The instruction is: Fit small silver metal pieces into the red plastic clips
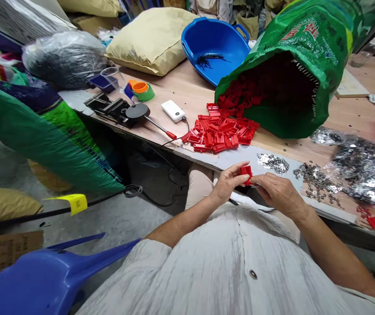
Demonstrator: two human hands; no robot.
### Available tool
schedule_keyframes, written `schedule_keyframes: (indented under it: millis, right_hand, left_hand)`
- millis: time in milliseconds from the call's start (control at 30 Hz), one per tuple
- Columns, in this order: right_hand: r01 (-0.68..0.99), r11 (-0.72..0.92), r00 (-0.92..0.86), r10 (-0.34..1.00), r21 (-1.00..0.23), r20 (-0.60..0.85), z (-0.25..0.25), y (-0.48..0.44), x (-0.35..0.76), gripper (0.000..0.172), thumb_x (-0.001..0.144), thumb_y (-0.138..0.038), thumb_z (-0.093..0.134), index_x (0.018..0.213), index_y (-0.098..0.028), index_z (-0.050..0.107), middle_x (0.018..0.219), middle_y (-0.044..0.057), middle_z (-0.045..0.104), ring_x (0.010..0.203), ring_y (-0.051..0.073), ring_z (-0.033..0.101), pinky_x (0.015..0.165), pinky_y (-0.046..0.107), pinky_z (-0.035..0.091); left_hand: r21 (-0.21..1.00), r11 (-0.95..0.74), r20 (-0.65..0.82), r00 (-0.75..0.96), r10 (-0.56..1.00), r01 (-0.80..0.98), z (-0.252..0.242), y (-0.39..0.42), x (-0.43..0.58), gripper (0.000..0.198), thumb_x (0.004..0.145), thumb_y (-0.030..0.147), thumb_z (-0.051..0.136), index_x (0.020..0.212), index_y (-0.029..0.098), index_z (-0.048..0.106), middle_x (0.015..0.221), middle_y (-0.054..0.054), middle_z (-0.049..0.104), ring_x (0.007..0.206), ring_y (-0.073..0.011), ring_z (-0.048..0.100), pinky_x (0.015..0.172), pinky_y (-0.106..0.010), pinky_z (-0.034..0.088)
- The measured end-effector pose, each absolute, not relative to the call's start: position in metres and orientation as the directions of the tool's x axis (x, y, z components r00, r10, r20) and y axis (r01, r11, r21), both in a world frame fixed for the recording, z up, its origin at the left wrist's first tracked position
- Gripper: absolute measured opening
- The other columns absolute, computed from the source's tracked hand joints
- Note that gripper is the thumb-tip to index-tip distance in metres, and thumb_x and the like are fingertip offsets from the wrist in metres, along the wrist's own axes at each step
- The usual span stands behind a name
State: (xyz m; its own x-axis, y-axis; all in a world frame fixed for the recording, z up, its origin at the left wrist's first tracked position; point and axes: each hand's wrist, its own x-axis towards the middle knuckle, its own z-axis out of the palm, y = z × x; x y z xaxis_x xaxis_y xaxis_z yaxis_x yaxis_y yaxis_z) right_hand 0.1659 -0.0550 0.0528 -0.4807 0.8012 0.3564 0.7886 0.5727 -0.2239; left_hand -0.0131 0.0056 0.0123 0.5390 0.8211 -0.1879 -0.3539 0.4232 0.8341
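Observation:
A small red plastic housing (246, 174) is held in front of my body, at the table's near edge. My left hand (227, 181) pinches it between thumb and fingers from the left. From the right, my right hand (274, 190) comes up to it with thumb and forefinger pressed together; whether a small part sits between them is too small to tell. Beyond my hands lies a pile of red plastic housings (222, 131), spilling from the mouth of a green sack (281, 127). Small shiny metal pieces (273, 163) lie in a heap to the right of the housing.
More metal parts (320, 181) and a plastic bag of metal parts (361, 168) are on the right. A blue basin (207, 33) stands at the back. Left are a white power bank (173, 110), a black device with a red-tipped lever (135, 113) and a blue chair (36, 280).

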Motion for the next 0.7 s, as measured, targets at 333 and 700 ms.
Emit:
schedule_keyframes:
  millis: [333,700]
  right_hand:
    - [0.704,0.579,-0.442,0.811,-0.412,0.384,0.052,-0.054,0.167,0.021,0.094,-0.014,0.052,0.111,-0.024,0.057,0.098,0.003,0.072,0.088,0.017,0.066,0.073,0.028,0.051]
    - [0.611,0.314,-0.152,0.947,-0.726,0.281,0.035,-0.063,0.178,0.015,0.09,-0.03,0.063,0.103,-0.025,0.057,0.091,0.001,0.065,0.058,0.011,0.048,0.059,0.027,0.043]
  left_hand:
    - [0.878,0.354,-0.118,0.571,0.812,-0.322,0.01,0.006,-0.014,0.049,0.071,0.025,0.076,0.118,0.019,0.068,0.101,-0.005,0.071,0.094,-0.0177,0.062,0.086,-0.029,0.045]
    - [0.862,0.339,-0.06,0.589,0.806,-0.376,0.013,0.005,-0.014,0.044,0.071,0.022,0.075,0.114,0.018,0.066,0.101,-0.008,0.072,0.095,-0.0205,0.067,0.09,-0.034,0.05]
